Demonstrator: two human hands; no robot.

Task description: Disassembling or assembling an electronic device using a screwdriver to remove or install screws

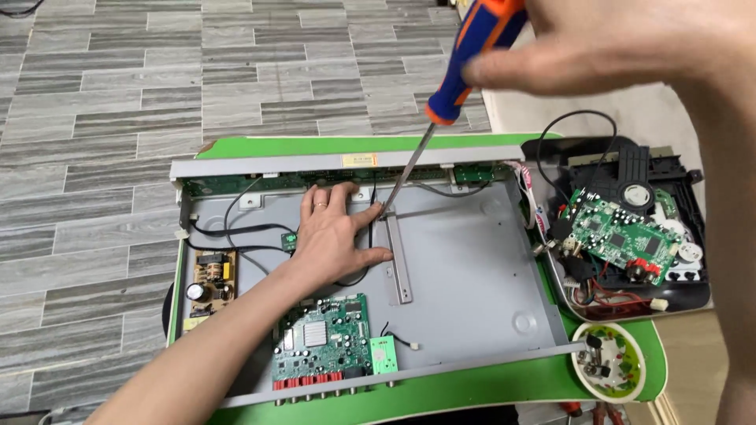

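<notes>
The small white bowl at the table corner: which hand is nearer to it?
Left. The left hand lies flat inside the grey chassis, left of the bowl. The right hand holds the screwdriver high above, farther off.

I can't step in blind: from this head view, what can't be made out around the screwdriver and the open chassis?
- Screw under the screwdriver tip: too small, partly behind the left hand.
- Right hand: blurred, cut off by the top edge.
- Small parts in the white dish: too small to identify.
- Red tools at the bottom edge: cut off.
</notes>
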